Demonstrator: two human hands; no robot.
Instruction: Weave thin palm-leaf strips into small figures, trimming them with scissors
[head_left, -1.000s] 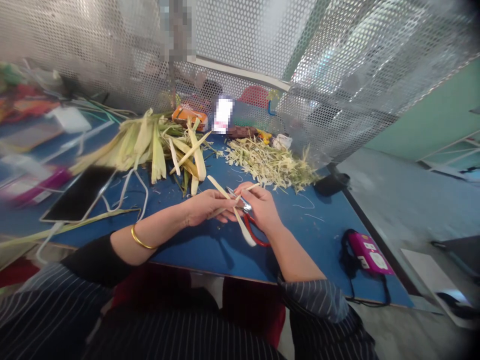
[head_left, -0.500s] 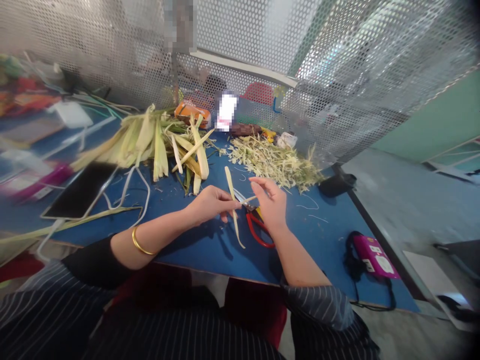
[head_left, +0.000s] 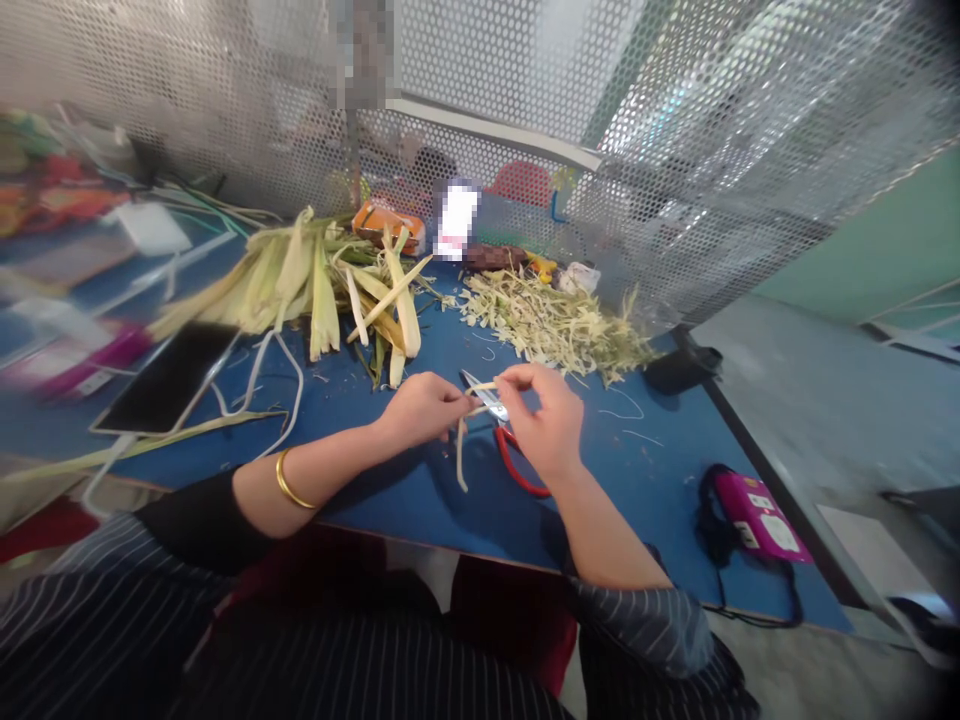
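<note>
My left hand (head_left: 422, 407) and my right hand (head_left: 545, 420) meet over the blue table (head_left: 420, 510). Both pinch a pale leaf strip (head_left: 463, 440), which bends across between the fingers and hangs down below the left hand. Red-handled scissors (head_left: 504, 437) lie under the right hand, blades pointing up-left; whether the right hand also grips them I cannot tell. A gold bangle (head_left: 289, 485) sits on my left wrist.
A bundle of pale green leaves (head_left: 315, 285) lies at the back left, and a heap of shredded trimmings (head_left: 555, 325) at the back right. A dark phone (head_left: 169, 378) with white cables is at the left. A pink device (head_left: 757, 512) with a black cord sits at the right edge. Perforated metal screens stand behind.
The strip stood nearly upright in the left hand with the right hand's fingers apart; now the right hand has closed on it and the strip is bent over between both hands.
</note>
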